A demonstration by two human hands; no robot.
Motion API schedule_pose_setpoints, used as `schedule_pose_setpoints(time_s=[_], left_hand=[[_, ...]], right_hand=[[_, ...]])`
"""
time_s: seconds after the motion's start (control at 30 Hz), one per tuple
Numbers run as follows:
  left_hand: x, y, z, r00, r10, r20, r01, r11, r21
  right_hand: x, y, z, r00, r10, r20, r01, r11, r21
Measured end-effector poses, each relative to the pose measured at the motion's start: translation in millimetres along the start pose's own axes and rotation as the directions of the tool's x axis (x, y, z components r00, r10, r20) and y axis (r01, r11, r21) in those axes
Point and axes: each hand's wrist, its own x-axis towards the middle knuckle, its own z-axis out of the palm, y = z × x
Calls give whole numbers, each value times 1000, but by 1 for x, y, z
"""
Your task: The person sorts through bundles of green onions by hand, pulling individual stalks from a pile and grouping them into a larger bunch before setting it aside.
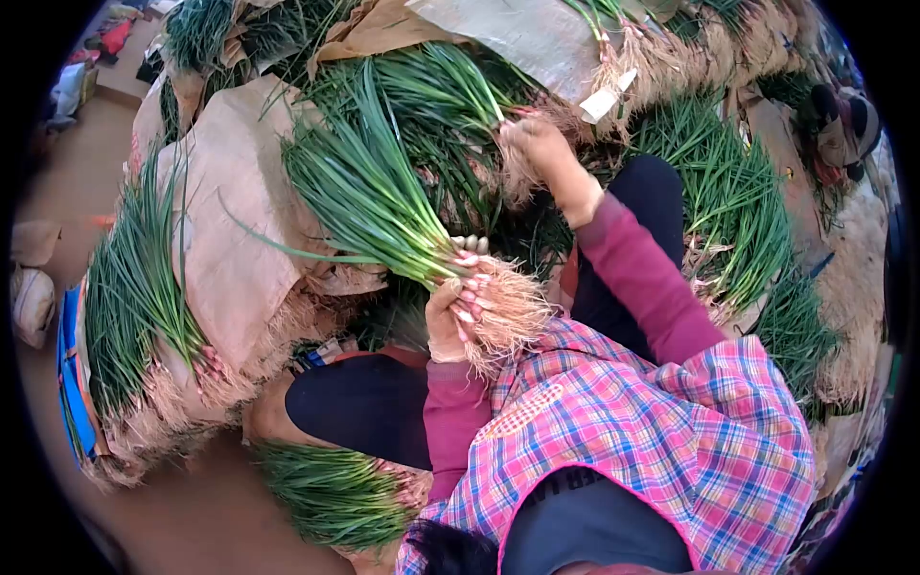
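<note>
My left hand (445, 321) is wrapped round a thick bunch of spring onions (407, 211) near its reddish bulbs. The green leaves fan out toward the upper left, and the pale, stringy roots hang toward my lap. Farther up, my right hand (548, 158) pinches the bulb end of a smaller cluster of spring onion stalks (465, 91), whose leaves lie over the pile behind. How many stalks are in that hand is hidden by my fingers. The two hands are apart, the right one beyond and to the right of the left.
On the left, brown paper sheets (244, 177) lie beside a stack of spring onions (144, 287). Another heap (719, 182) is at my right, and a bundle (331, 489) lies by my left leg. A grey sheet (517, 43) with onions on it covers the far pile.
</note>
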Motion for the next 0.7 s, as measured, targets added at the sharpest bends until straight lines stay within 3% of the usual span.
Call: schedule_pose_setpoints(time_s=[0.03,0.1,0.13,0.17,0.23,0.27,0.3,0.37,0.43,0.5,0.57,0.63,0.67,0.7], left_hand=[[4,3,1,1000,-14,21,12,998,68],[4,9,-17,976,-211,55,209,977,30],[6,4,-19,985,-156,-76,167,969,179],[4,8,-23,970,-232,-73,242,952,185],[1,4,-24,958,-259,-122,270,959,90],[2,5,-14,959,-271,-87,280,953,113],[1,0,-1,982,-133,-132,162,957,240],[-2,5,-19,975,-164,-147,193,959,210],[-1,7,-20,977,-163,-139,192,954,231],[-5,3,-3,972,-40,-230,90,973,212],[-3,11,-15,970,-177,-166,205,965,166],[-5,4,0,979,-39,-198,79,977,197],[-6,6,-6,979,-42,-198,83,976,201],[-8,9,-16,985,-79,-154,105,980,171]], right_hand=[[-26,-3,17,999,17,-50,-17,1000,-15],[-63,35,41,991,132,-16,-133,988,-82],[-74,49,48,996,86,34,-79,984,-163],[-70,57,47,966,199,164,-205,979,20],[-53,59,34,909,310,278,-384,882,273],[-44,59,38,926,254,279,-340,880,330],[-40,58,39,938,253,236,-314,909,273],[-51,45,51,942,215,256,-250,962,112],[-57,45,60,939,245,243,-277,955,106],[-56,44,60,925,312,217,-373,858,352],[-45,75,55,937,290,195,-349,782,517],[-35,83,51,970,219,106,-243,837,490],[-44,83,53,968,220,118,-228,972,55],[-54,86,58,970,215,111,-223,973,63]])
